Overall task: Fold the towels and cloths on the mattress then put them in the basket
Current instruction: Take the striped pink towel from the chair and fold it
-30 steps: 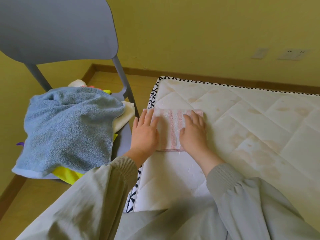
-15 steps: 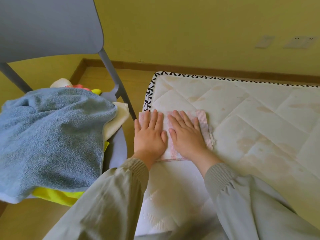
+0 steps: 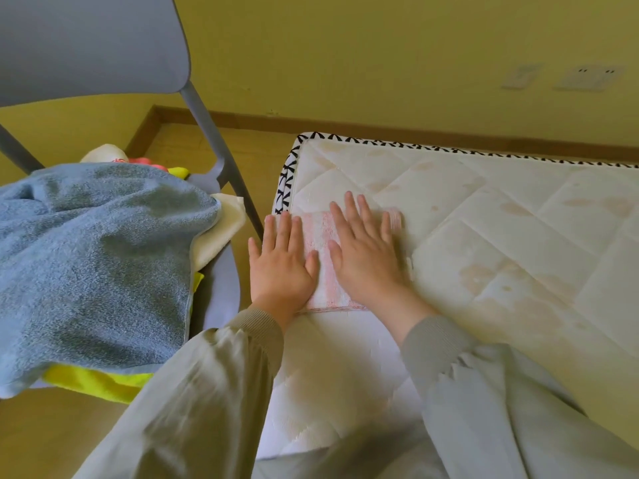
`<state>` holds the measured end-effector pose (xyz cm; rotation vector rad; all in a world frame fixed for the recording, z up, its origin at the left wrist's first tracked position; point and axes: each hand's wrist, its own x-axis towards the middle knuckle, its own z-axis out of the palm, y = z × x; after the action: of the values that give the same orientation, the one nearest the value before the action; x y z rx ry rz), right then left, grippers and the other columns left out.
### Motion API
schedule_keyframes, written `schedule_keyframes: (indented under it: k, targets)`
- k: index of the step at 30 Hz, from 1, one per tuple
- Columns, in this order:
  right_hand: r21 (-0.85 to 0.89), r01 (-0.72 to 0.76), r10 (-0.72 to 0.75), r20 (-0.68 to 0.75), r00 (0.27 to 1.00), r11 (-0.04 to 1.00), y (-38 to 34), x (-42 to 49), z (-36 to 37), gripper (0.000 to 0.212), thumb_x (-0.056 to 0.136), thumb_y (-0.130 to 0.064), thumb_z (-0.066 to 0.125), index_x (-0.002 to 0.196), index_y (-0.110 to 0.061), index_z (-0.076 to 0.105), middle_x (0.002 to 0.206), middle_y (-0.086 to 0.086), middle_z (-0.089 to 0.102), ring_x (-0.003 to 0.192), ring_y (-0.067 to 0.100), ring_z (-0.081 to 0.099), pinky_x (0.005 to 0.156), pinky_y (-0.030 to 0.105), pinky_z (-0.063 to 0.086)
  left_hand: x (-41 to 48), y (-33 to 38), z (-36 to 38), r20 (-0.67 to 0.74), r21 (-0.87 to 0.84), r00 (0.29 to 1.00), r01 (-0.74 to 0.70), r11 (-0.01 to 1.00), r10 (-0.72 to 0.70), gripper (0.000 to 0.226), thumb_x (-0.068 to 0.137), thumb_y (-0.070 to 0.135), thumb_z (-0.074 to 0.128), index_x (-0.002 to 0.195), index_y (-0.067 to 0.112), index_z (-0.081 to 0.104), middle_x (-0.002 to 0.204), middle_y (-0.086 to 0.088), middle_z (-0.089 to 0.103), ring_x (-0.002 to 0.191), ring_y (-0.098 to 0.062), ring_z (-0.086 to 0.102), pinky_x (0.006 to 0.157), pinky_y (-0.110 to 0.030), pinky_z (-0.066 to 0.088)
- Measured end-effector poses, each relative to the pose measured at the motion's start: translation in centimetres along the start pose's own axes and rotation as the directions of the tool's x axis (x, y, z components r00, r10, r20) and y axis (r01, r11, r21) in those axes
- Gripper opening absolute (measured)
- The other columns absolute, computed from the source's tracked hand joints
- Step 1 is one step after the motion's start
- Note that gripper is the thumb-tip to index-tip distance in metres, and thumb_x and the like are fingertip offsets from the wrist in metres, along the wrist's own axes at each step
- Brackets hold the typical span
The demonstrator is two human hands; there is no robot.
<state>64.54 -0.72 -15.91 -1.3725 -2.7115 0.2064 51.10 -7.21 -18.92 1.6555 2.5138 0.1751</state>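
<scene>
A small pink-striped white cloth [image 3: 323,267] lies folded near the left edge of the white quilted mattress [image 3: 501,243]. My left hand [image 3: 281,264] presses flat on the cloth's left side with fingers straight. My right hand [image 3: 366,257] lies flat on its right side, fingers spread and reaching past the cloth's far edge. Both hands hide most of the cloth. No basket is in view.
A grey chair [image 3: 103,50] stands to the left of the mattress. Its seat holds a heap with a blue towel [image 3: 93,261] on top, a cream cloth [image 3: 221,229], a yellow cloth [image 3: 100,382] and others behind. Yellow wall and wooden floor lie beyond.
My right hand slid leftward and forward over the cloth, closing toward my left hand. The view shifted a little to the right and down.
</scene>
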Motion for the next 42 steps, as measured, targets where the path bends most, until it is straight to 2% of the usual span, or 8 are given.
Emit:
schedule_keyframes:
  k: [8, 13, 17, 22, 26, 30, 38, 42]
  targets:
    - [-0.034, -0.185, 0.188, 0.118, 0.975, 0.982, 1.5, -1.1, 2.5, 0.057, 0.1, -0.045, 0.015, 0.152, -0.03, -0.003, 0.159, -0.008, -0.012, 0.146, 0.011, -0.012, 0.115, 0.049, -0.007, -0.9, 0.1, -0.1, 0.034, -0.039, 0.998, 0.053, 0.998, -0.052, 0.07, 0.09, 0.051, 0.008, 0.153, 0.022, 0.001, 0.161, -0.002, -0.009, 0.147, -0.024, -0.011, 0.116, -0.053, 0.002]
    - [0.019, -0.445, 0.434, 0.187, 0.881, 0.895, 4.9, -2.3, 1.6, 0.059, 0.1, -0.045, 0.01, 0.152, -0.025, -0.009, 0.16, -0.002, -0.013, 0.146, 0.015, -0.013, 0.117, 0.05, -0.008, -1.8, -1.0, -0.5, 0.089, -0.092, 0.993, 0.089, 0.992, -0.081, 0.066, 0.097, 0.048, 0.017, 0.153, 0.018, -0.004, 0.16, -0.002, -0.012, 0.148, -0.024, -0.007, 0.118, -0.051, 0.005]
    - [0.024, -0.528, 0.52, 0.148, 0.841, 0.849, 5.5, -2.9, 0.6, 0.065, 0.099, -0.049, 0.016, 0.151, -0.01, 0.014, 0.159, 0.006, 0.009, 0.146, 0.02, 0.004, 0.116, 0.048, 0.005, -2.5, -1.4, -0.6, 0.098, -0.112, 0.992, 0.092, 0.989, -0.081, 0.069, 0.098, 0.047, 0.017, 0.152, 0.011, -0.005, 0.16, -0.01, -0.007, 0.148, -0.027, -0.003, 0.119, -0.045, 0.009]
    - [0.323, -0.571, 0.571, 0.107, 0.814, 0.754, 4.0, -1.0, -1.4, 0.044, 0.092, -0.044, 0.045, 0.103, -0.004, 0.059, 0.104, 0.015, 0.062, 0.097, 0.033, 0.057, 0.083, 0.038, 0.047, -2.5, -1.5, -0.6, 0.067, -0.09, 0.994, 0.088, 0.992, -0.082, 0.079, 0.086, 0.052, 0.005, 0.152, 0.009, -0.004, 0.16, -0.013, -0.006, 0.148, -0.029, -0.002, 0.118, -0.044, 0.009]
    - [0.608, -0.616, 0.588, 0.282, 0.758, 0.501, 4.5, -0.6, -2.5, 0.022, 0.085, -0.025, 0.062, 0.07, -0.012, 0.053, 0.062, 0.0, 0.051, 0.054, 0.016, 0.048, 0.045, 0.026, 0.031, -2.6, -1.6, -0.4, 0.075, -0.09, 0.994, 0.084, 0.992, -0.077, 0.077, 0.088, 0.051, 0.007, 0.152, 0.009, -0.005, 0.16, -0.013, -0.006, 0.148, -0.028, -0.002, 0.119, -0.043, 0.009]
    - [0.673, -0.526, 0.6, 0.151, 0.786, 0.52, 4.2, -0.4, -1.9, 0.028, 0.079, -0.003, 0.053, 0.061, -0.016, 0.037, 0.058, -0.003, 0.039, 0.052, 0.017, 0.035, 0.045, 0.027, 0.023, -2.4, -1.5, -0.5, 0.094, -0.104, 0.992, 0.089, 0.991, -0.08, 0.077, 0.088, 0.05, 0.008, 0.152, 0.009, -0.004, 0.16, -0.013, -0.006, 0.148, -0.028, -0.002, 0.119, -0.043, 0.007]
    - [0.729, -0.261, 0.475, -0.098, 0.875, 0.633, 1.0, -0.5, -5.2, 0.023, 0.082, 0.005, 0.048, 0.088, -0.017, 0.053, 0.072, -0.008, 0.053, 0.07, 0.02, 0.052, 0.055, 0.027, 0.04, -1.8, -2.0, -3.4, 0.205, -0.121, 0.975, 0.109, 0.987, -0.083, 0.078, 0.097, 0.044, 0.038, 0.151, 0.012, -0.007, 0.16, -0.006, -0.013, 0.148, -0.024, -0.007, 0.12, -0.044, 0.005]
    - [0.749, -0.076, 0.271, -0.141, 0.952, 0.659, -1.4, -0.1, -8.9, 0.033, 0.081, 0.007, 0.046, 0.092, -0.023, 0.056, 0.091, 0.001, 0.066, 0.089, 0.026, 0.065, 0.069, 0.039, 0.051, -0.7, -2.0, -9.4, 0.059, -0.453, 0.998, 0.023, 0.891, 0.004, 0.092, 0.088, 0.027, 0.066, 0.153, 0.014, 0.004, 0.16, -0.001, 0.008, 0.147, -0.019, 0.007, 0.119, -0.039, 0.015]
